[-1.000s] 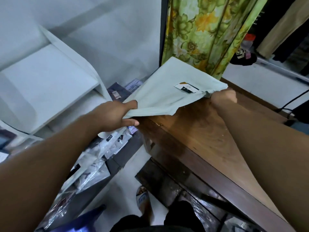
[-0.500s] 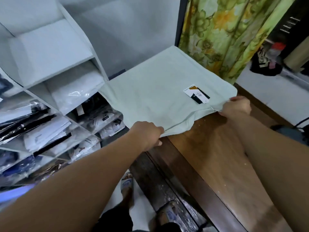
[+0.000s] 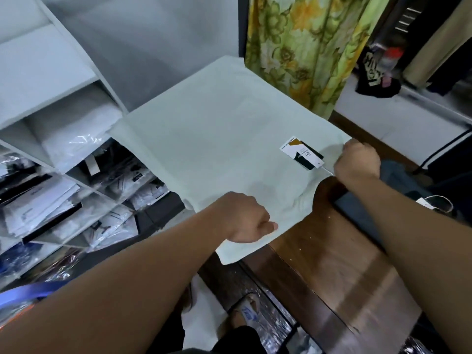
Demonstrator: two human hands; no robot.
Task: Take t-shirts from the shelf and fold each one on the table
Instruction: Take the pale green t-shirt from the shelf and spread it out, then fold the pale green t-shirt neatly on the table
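— Spreading that pale green t-shirt out, is that where things stand?

— Yes. It fills the middle of the frame, stretched flat between both hands, its near edge over the wooden table at lower right. The far part hangs out past the table toward the shelf on the left; whether it lies fully on the wood I cannot tell.

— How are the hands set?

— The left hand at lower centre is curled into a fist on the near hem, fingers closed on cloth. The right hand at centre right pinches the other corner, just beside the paper tag.

— So no fold made?

— None that I can see. I judge this shirt is off the shelf and only being laid out; every fold is yet to come.

— And the rest?

— Plenty. The cubbies at left and lower left hold many bagged garments, so most of the job seems ahead. No folded pile shows on the table's visible part.
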